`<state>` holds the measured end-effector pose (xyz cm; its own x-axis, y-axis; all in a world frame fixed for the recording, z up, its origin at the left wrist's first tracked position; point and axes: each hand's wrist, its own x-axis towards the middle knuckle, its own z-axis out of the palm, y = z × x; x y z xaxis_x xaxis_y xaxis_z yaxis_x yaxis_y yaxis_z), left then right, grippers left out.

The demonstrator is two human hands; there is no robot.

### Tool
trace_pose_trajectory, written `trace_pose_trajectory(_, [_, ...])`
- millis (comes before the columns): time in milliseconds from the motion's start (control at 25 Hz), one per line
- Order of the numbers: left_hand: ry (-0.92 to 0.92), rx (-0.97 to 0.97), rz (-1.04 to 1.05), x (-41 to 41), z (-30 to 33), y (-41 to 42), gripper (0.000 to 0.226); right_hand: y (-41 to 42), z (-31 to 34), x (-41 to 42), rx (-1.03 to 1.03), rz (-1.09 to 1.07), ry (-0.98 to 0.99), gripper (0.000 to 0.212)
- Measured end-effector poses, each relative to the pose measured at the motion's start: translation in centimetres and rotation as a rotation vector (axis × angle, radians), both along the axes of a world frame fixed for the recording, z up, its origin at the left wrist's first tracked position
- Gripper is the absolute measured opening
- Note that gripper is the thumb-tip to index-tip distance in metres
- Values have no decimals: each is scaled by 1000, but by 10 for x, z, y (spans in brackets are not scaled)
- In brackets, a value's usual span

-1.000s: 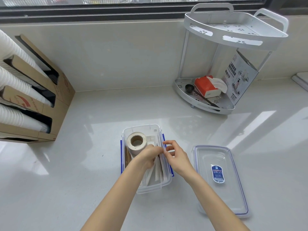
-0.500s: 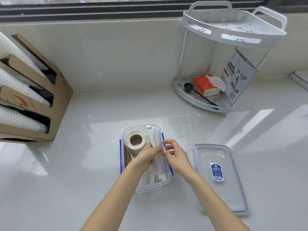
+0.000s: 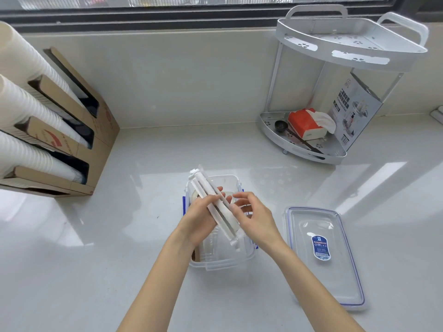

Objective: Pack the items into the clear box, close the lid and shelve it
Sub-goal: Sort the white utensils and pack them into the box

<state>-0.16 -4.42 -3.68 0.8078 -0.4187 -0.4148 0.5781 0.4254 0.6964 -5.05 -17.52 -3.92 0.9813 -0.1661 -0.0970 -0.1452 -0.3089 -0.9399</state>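
Note:
The clear box (image 3: 221, 263) with blue side clips stands on the white counter in front of me. Above it my left hand (image 3: 200, 215) grips a bundle of long white sticks (image 3: 217, 204), tilted with the far end up and to the left. My right hand (image 3: 255, 218) touches the bundle's right side with its fingertips, fingers spread. A roll of tape (image 3: 194, 194) inside the box is mostly hidden behind my left hand. The clear lid (image 3: 335, 279) with a blue label lies flat to the right of the box.
A white two-tier corner rack (image 3: 309, 152) stands at the back right, holding an orange tissue pack (image 3: 305, 123), a black scoop and a printed box. A cardboard dispenser (image 3: 96, 144) with stacks of white cups is on the left.
The white sticks lay in the box a second ago; my left hand has lifted them out and tilted them up to the left. My right hand has followed at their side.

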Motion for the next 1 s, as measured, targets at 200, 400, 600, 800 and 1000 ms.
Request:
trace_pose_trajectory(200, [-12,1,33,-9,5,5,9,17,-4,-11,-159,177,-14,43])
trace_pose_trajectory(400, [18,-79,134,-11,3,8,27,20,0,-12,-135,124,-66,14])
trace_pose_trajectory(600, [-3,-125,49,-14,5,13,37,20,1,-13,-106,117,-23,4])
trace_pose_trajectory(800, [-5,-143,43,-13,5,15,38,19,-1,-13,-109,153,-8,10])
trace_pose_trajectory(1000, [-4,-82,68,-15,4,15,29,15,0,-10,-116,144,-8,5])
